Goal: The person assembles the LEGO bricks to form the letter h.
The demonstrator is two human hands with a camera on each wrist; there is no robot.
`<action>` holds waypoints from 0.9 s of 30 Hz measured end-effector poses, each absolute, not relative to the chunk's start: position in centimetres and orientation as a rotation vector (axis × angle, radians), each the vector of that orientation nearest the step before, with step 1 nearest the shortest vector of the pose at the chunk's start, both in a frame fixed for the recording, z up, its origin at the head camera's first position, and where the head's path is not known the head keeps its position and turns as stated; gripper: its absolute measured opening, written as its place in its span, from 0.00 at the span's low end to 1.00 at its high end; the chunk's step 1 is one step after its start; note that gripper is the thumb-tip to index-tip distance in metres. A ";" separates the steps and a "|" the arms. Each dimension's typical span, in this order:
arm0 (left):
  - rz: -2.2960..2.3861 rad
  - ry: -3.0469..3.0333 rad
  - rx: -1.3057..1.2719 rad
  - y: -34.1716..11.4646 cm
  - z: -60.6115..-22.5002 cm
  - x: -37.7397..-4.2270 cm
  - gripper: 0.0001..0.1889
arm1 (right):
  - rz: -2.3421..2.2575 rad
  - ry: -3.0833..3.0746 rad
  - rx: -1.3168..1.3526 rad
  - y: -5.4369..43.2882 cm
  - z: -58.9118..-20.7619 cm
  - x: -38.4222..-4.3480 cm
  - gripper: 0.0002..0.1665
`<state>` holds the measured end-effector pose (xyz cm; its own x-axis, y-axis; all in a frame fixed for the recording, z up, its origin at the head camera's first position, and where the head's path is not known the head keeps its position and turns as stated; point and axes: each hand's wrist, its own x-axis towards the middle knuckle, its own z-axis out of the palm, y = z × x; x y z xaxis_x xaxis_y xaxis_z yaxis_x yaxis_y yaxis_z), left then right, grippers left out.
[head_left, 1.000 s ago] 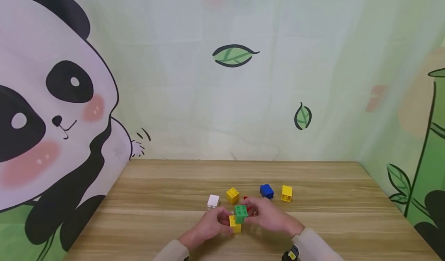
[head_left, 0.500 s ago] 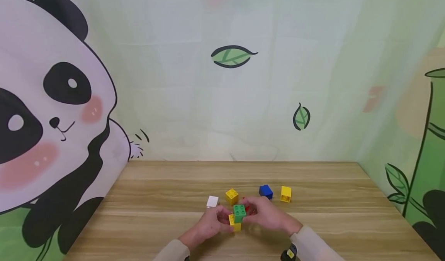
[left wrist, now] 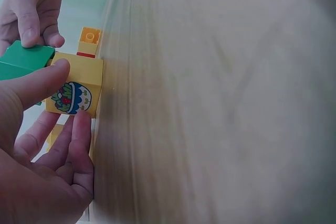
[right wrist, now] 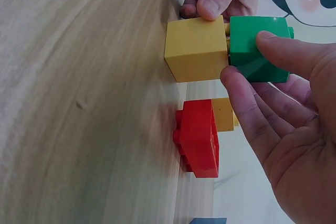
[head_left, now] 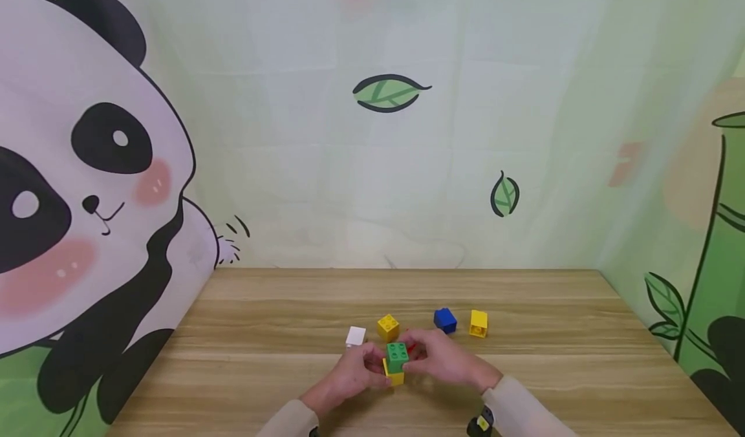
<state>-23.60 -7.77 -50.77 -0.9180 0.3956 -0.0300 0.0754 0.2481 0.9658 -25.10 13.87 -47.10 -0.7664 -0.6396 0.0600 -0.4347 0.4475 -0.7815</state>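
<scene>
My left hand (head_left: pixel 351 373) pinches a yellow toy brick (left wrist: pixel 86 72) that stands on the table; a printed picture of a bowl marks one face of it. Directly over its studs is a green toy brick (head_left: pixel 398 356), which my right hand (head_left: pixel 445 359) pinches between thumb and fingers. In the right wrist view a narrow gap with yellow studs shows between the green brick and the yellow brick (right wrist: pixel 197 50). Close behind my right hand lies a red toy brick (right wrist: pixel 200 139) on its side, mostly hidden in the head view.
Behind the hands on the wooden table (head_left: pixel 262 320) are a white brick (head_left: pixel 356 336), another yellow brick (head_left: pixel 388 328), a blue brick (head_left: pixel 445 320) and a yellow brick on its side (head_left: pixel 479 324). A printed cloth backdrop (head_left: pixel 291 133) rises at the table's far edge.
The green brick has moved slightly left with my right hand, from partly beside the yellow brick's top to squarely above it. My left hand keeps its hold, almost unmoved.
</scene>
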 end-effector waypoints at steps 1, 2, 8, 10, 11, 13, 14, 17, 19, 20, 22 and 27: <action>1.721 2.256 0.440 -7.8 -50.8 -23.6 0.17 | -1.217 2.457 -0.934 13.9 -47.1 -25.1 0.17; 1.721 2.257 0.443 -7.8 -50.8 -23.6 0.17 | -1.215 2.456 -0.940 13.9 -47.1 -25.1 0.17; 1.693 2.283 0.443 -7.8 -50.5 -23.6 0.17 | -1.215 2.446 -0.954 13.8 -46.9 -25.0 0.17; 1.685 2.294 0.449 -7.7 -50.5 -23.7 0.17 | -1.217 2.445 -0.945 13.8 -46.8 -25.0 0.17; 1.682 2.299 0.450 -7.7 -50.5 -23.7 0.17 | -1.219 2.447 -0.941 13.8 -46.8 -24.9 0.17; 1.673 2.310 0.450 -7.6 -50.5 -23.7 0.17 | -1.218 2.455 -0.934 13.8 -46.7 -24.9 0.17; 1.669 2.316 0.450 -7.6 -50.5 -23.8 0.17 | -1.216 2.460 -0.936 13.9 -46.8 -24.9 0.17; 1.658 2.330 0.442 -7.4 -50.5 -23.8 0.17 | -1.216 2.469 -0.936 13.9 -46.8 -24.9 0.17; 1.656 2.334 0.445 -7.4 -50.4 -23.8 0.17 | -1.214 2.471 -0.943 13.9 -46.8 -25.0 0.18; 1.656 2.334 0.446 -7.3 -50.4 -23.7 0.17 | -1.212 2.470 -0.944 13.9 -46.8 -25.0 0.18; 1.658 2.333 0.448 -7.3 -50.3 -23.7 0.17 | -1.209 2.468 -0.943 13.9 -46.8 -25.0 0.18; 1.652 2.341 0.438 -7.3 -50.5 -23.8 0.17 | -1.176 2.478 -0.939 13.9 -46.7 -25.0 0.17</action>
<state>-23.81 -7.29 -50.47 -0.9255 0.3779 -0.0250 0.1031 0.3151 0.9434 -25.05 13.95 -46.71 -0.7638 -0.6432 0.0537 -0.4483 0.4688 -0.7611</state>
